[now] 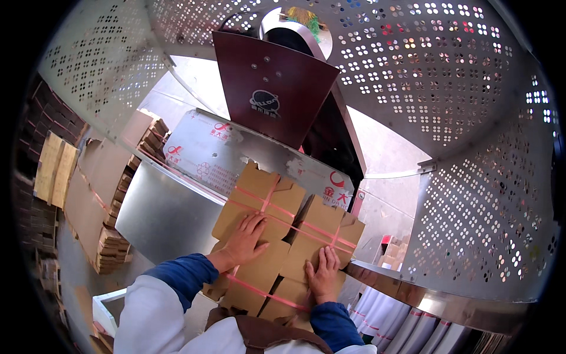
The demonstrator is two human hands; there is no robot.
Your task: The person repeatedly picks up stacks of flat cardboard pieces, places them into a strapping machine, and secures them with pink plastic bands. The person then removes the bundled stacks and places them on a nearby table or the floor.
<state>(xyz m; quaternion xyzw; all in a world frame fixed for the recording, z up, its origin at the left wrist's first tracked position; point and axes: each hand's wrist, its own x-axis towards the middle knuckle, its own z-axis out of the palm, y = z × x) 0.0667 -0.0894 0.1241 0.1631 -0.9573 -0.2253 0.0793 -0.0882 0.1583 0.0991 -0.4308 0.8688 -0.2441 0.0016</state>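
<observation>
Where the metal table (159,218) meets the far left, stacks of flat cardboard (115,236) stand on the floor, some bound with pink strap. Left hand (244,239): palm down, fingers spread open and flat on the left cardboard bundle (259,203), gripping nothing; blue sleeve behind it. That bundle lies on the table, crossed by pink straps (268,203). Right hand (324,274): also flat, fingers extended and close together, pressing the right bundle (321,236), which lies touching the left one and is strapped alike. Above both, a dark red panel (274,88) of the machine rises, tilted. At right and overhead, a curved perforated metal guard (471,177).
</observation>
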